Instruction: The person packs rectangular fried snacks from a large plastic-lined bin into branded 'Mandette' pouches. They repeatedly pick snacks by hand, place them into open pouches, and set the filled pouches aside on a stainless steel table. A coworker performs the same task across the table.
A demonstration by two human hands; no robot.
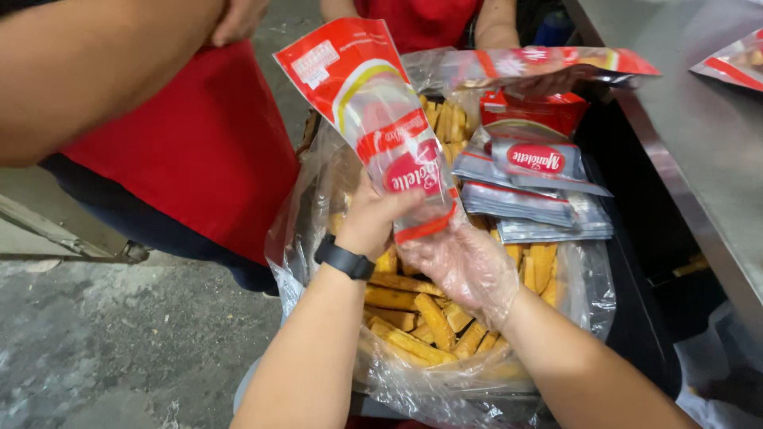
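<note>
Left hand (367, 218) pinches the empty red-and-clear plastic pouch (381, 119) at its lower edge, above the clear bag of golden biscuit sticks (421, 318); gloved right hand (465, 266) touches its mouth, grip unclear; film looks light, floppy, slippery; best held at edges.

A red-and-clear plastic pouch (381, 119), empty, stood nearly upright and tilted with its red top leaning to the left, its lower end pinched at the bottom seam. Its middle was transparent, crossed by a red band and a red oval label, with a thin red strip along the lower edge. It was held just above a large clear plastic liner bag (592, 298), open and crumpled at the rim, filled with golden-brown biscuit sticks (413, 314) lying jumbled in all directions. The pouch hung over the left-centre of that heap
</note>
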